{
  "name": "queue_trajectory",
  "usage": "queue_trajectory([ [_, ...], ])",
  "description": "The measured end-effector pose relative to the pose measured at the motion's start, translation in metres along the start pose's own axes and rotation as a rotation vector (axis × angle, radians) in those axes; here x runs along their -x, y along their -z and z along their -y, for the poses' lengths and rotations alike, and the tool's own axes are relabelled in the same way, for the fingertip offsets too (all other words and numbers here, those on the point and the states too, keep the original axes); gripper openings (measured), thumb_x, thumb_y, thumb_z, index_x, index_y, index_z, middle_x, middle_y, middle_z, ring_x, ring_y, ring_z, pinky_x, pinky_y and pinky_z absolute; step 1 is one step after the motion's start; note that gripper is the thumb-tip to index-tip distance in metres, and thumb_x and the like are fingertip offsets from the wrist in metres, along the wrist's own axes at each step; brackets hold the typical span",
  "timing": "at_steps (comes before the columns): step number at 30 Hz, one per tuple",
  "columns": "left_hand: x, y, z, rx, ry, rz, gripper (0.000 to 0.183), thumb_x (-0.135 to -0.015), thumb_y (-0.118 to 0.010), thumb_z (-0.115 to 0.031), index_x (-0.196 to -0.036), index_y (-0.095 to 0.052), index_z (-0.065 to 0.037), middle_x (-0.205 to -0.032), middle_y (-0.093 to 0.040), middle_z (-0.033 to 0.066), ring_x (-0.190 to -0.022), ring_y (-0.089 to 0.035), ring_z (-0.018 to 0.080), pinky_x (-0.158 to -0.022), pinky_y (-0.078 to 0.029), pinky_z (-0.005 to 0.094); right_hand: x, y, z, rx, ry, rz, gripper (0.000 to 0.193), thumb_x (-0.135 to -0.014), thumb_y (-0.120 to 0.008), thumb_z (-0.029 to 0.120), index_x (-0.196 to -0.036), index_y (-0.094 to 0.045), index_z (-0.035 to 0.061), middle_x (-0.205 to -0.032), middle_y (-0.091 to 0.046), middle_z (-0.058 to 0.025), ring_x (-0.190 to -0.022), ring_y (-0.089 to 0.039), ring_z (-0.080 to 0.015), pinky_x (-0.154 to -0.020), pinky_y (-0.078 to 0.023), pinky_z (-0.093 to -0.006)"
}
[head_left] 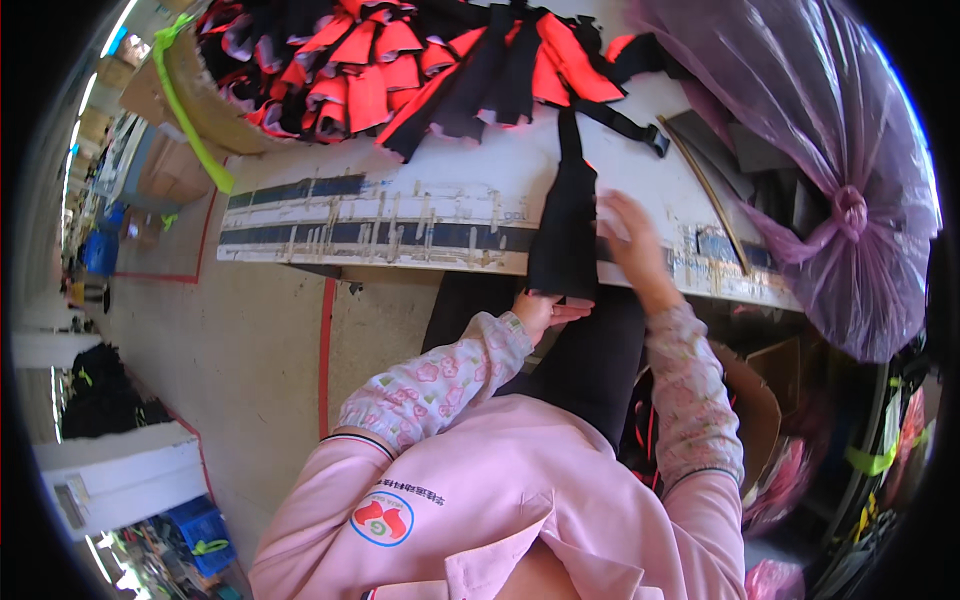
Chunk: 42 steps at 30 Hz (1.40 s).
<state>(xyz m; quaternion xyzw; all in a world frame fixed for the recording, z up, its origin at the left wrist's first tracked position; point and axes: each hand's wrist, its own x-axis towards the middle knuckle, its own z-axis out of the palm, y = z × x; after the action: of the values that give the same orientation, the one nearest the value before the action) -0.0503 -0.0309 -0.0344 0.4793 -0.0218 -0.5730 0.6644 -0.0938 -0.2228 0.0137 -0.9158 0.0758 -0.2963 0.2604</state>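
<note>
Dark lettering sits by an oval logo point(382, 519) on the pink shirt point(530, 430), and the black fabric piece point(563, 235) overhangs the table point(400, 185)'s near edge, long axis running lengthwise away, narrow end farthest, left hand point(541, 313) under its wide end, grip I cannot tell, blurred right hand point(635, 245) loosely spread alongside.

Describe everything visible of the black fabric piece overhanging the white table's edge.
The black, matte, cloth-like piece has a broad lower panel narrowing to a strap-like far end; a sliver of orange shows at its right edge. It extends lengthwise over the white, tape-marked table, its broad end overhanging the near edge. The person's left hand appears to touch that end from below; the blurred right hand is beside its right edge, contact unclear.
</note>
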Motion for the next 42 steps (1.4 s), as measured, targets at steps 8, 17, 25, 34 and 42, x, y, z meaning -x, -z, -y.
queue_trajectory([
  [8, -0.043, 0.005, 0.053, 0.071, -0.104, 0.122, 0.045, -0.091, -0.031, -0.041, -0.104, -0.057, -0.008, -0.091, -0.065, 0.0156, -0.064, -0.065, 0.0232, -0.055, -0.05, 0.0315, 0.091, 0.125, -0.166, 0.862, -0.555, 0.188, 0.061, -0.066, -0.073, 0.027, -0.119, -0.049, 0.0098, -0.113, -0.052, -0.0143, -0.106, -0.048, -0.0318, -0.084, -0.044, -0.0401],
  [17, -0.018, -0.01, 0.03, 0.048, -0.209, 0.08, 0.03, -0.09, -0.042, -0.031, -0.094, -0.06, -0.007, -0.083, -0.065, 0.0122, -0.059, -0.061, 0.0232, -0.047, -0.049, 0.0341, 0.086, 0.128, -0.146, 0.645, -0.5, 0.224, 0.024, -0.084, -0.047, 0.005, -0.107, -0.046, -0.0011, -0.093, -0.051, -0.021, -0.09, -0.052, -0.0342, -0.077, -0.043, -0.04],
  [25, -0.014, -0.017, 0.021, 0.026, -0.15, 0.128, 0.03, -0.088, -0.037, -0.019, -0.094, -0.059, 0.0, -0.09, -0.064, 0.0155, -0.068, -0.063, 0.0247, -0.052, -0.051, 0.034, 0.194, 0.124, 0.029, -0.368, -0.751, -0.042, 0.019, -0.094, -0.042, 0.019, -0.096, -0.053, 0.0048, -0.065, -0.044, 0.0034, -0.049, -0.036, -0.0029, -0.043, -0.028, -0.0173],
  [34, -0.006, -0.004, 0.025, -0.103, -0.249, 0.012, 0.025, -0.092, -0.033, -0.011, -0.1, -0.053, 0.002, -0.088, -0.065, 0.0187, -0.069, -0.064, 0.0219, -0.051, -0.048, 0.0262, 0.255, 0.142, 0.123, -0.413, -1.006, 0.435, 0.024, -0.093, -0.041, 0.018, -0.082, -0.054, 0.0011, -0.05, -0.043, 0.0023, -0.043, -0.04, -0.0037, -0.041, -0.032, -0.0196],
  [42, -0.005, -0.02, 0.034, -0.284, -0.196, -0.102, 0.025, -0.092, -0.034, -0.013, -0.093, -0.057, -0.004, -0.077, -0.064, 0.0099, -0.046, -0.054, 0.0141, -0.044, -0.043, 0.0243, 0.209, 0.114, 0.132, -0.393, -1.037, 0.432, 0.025, -0.093, -0.042, 0.018, -0.081, -0.053, -0.0014, -0.051, -0.049, -0.0041, -0.044, -0.048, -0.0104, -0.04, -0.037, -0.026],
])
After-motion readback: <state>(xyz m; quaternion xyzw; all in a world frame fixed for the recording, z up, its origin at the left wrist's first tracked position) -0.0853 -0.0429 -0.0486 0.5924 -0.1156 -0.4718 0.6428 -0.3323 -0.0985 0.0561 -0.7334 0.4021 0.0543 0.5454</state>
